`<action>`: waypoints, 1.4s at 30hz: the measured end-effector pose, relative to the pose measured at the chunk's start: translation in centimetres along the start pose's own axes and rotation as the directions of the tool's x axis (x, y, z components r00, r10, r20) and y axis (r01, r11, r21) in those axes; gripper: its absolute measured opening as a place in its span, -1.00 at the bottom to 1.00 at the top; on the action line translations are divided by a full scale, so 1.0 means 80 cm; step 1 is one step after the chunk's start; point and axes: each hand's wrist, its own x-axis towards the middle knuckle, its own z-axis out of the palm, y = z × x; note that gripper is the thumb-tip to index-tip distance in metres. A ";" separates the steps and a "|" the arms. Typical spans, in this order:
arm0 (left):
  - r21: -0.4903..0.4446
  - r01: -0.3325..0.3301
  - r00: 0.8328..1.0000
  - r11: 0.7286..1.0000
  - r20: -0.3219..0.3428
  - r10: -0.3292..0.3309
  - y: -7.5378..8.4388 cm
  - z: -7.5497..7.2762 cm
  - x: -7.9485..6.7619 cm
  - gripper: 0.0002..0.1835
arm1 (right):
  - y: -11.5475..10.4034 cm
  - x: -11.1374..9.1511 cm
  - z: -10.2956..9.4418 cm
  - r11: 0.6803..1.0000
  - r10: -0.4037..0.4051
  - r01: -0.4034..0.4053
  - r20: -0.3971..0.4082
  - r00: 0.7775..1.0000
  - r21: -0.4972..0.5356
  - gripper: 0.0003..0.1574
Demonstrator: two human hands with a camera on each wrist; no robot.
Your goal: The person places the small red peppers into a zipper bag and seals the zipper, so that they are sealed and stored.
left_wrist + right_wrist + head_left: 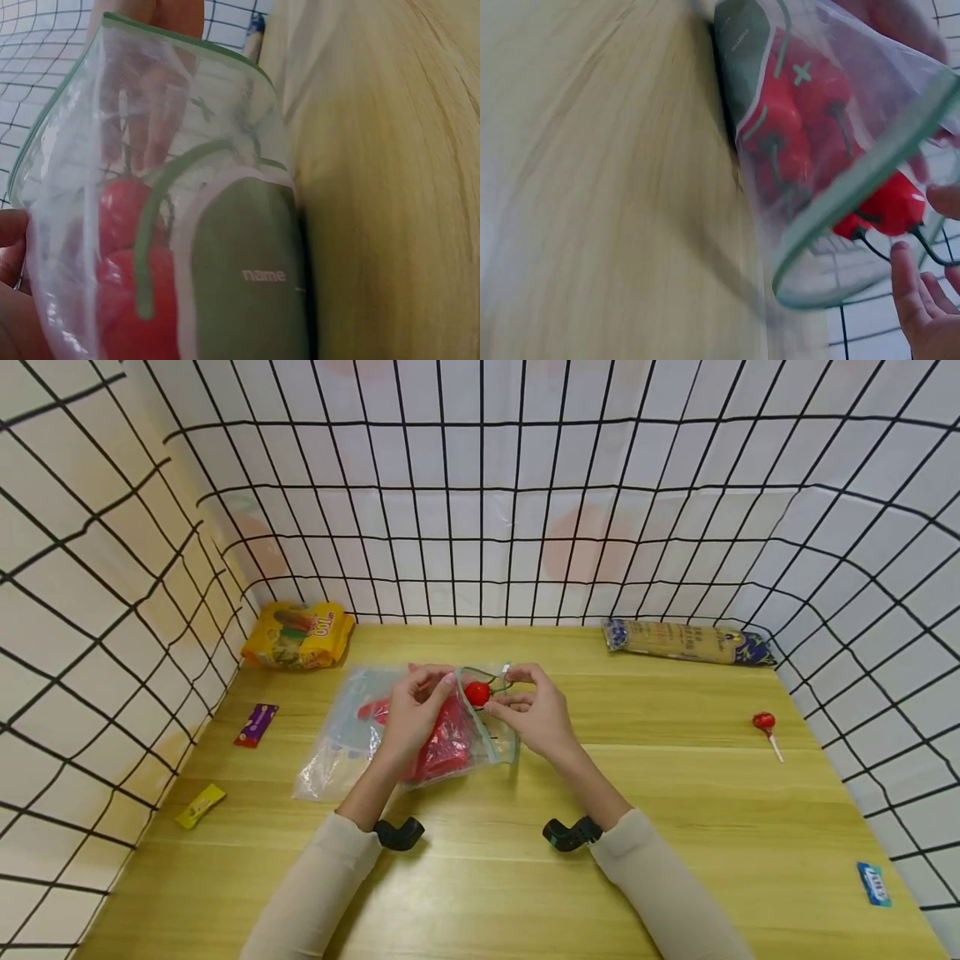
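Observation:
A clear zip bag (pixel 322 768) with a green zip edge lies on the table, its mouth to the right. Several red peppers (pixel 780 127) with green stems are inside; the green panel reading "name" (pixel 255 277) shows in the left wrist view. My left hand (pixel 414 706) grips the bag near its mouth between thumb and fingers. One red pepper (pixel 477 693) sits at the opening, stem outward. My right hand (pixel 543 710) is at that opening, thumb beside this pepper and index finger spread away near the rim; its fingers (pixel 904 277) look loose around the stem.
A yellow packet (pixel 298 635) stands at the back left, a long printed packet (pixel 686 642) at the back right. Purple (pixel 257 724) and yellow (pixel 200 806) sweets lie left; a lollipop (pixel 764 721) and blue sweet (pixel 873 883) lie right. Black wire mesh (pixel 480 510) borders the table.

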 end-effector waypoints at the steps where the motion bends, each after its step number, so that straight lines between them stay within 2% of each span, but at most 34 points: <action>1: 0.001 0.005 1.000 1.000 -0.003 -0.005 -0.002 -0.001 0.000 -0.72 | -0.002 -0.005 -0.004 1.000 0.004 -0.004 0.013 1.000 0.011 -0.28; 5: 0.010 0.008 1.000 1.000 -0.007 -0.008 -0.006 -0.004 0.000 -0.72 | -0.017 -0.023 -0.020 0.998 -0.049 0.046 0.055 0.997 0.049 -0.45; 9: 0.028 0.011 1.000 1.000 -0.002 -0.011 -0.005 -0.005 0.000 -0.71 | -0.022 -0.031 -0.026 0.991 -0.125 0.120 0.104 0.987 0.054 -0.48; 17: 0.020 0.009 1.000 1.000 0.007 -0.009 -0.005 -0.004 0.001 -0.70 | 0.010 -0.027 -0.018 0.995 -0.082 0.085 0.061 0.995 -0.052 -0.51; 21: 0.010 0.029 0.999 1.000 0.016 -0.029 -0.021 -0.004 0.009 -0.70 | 0.018 -0.029 -0.011 0.995 -0.056 0.058 0.028 0.998 -0.076 -0.52; 25: 0.003 0.045 0.999 0.999 0.019 -0.045 -0.037 -0.004 0.014 -0.68 | 0.022 -0.031 -0.003 0.998 -0.053 0.054 0.027 0.998 -0.016 -0.51; 29: 0.005 0.043 0.999 0.999 0.007 -0.043 -0.041 -0.001 0.013 -0.65 | 0.019 -0.027 0.006 0.995 -0.084 0.081 0.057 0.995 0.056 -0.49; 32: 0.004 0.022 1.000 1.000 -0.002 -0.022 -0.040 0.001 0.013 -0.64 | 0.014 -0.019 0.015 0.991 -0.103 0.093 0.108 0.989 0.091 -0.49; 35: -0.010 -0.001 1.000 1.000 -0.005 0.001 -0.038 0.004 0.013 -0.63 | 0.011 -0.013 0.022 0.992 -0.101 0.089 0.139 0.985 0.090 -0.51; 37: -0.034 -0.010 1.000 0.999 -0.015 0.010 -0.037 0.005 0.013 -0.62 | 0.012 -0.013 0.021 0.994 -0.095 0.090 0.102 0.990 0.058 -0.53; 39: -0.056 -0.016 0.999 0.998 -0.030 0.015 -0.036 0.006 0.014 -0.62 | 0.017 -0.015 0.016 0.998 -0.070 0.070 0.022 0.997 0.004 -0.54; 42: -0.077 -0.033 0.998 0.997 -0.057 0.028 -0.035 0.006 0.014 -0.63 | 0.031 -0.020 0.004 0.995 0.016 -0.022 -0.060 0.998 -0.097 -0.52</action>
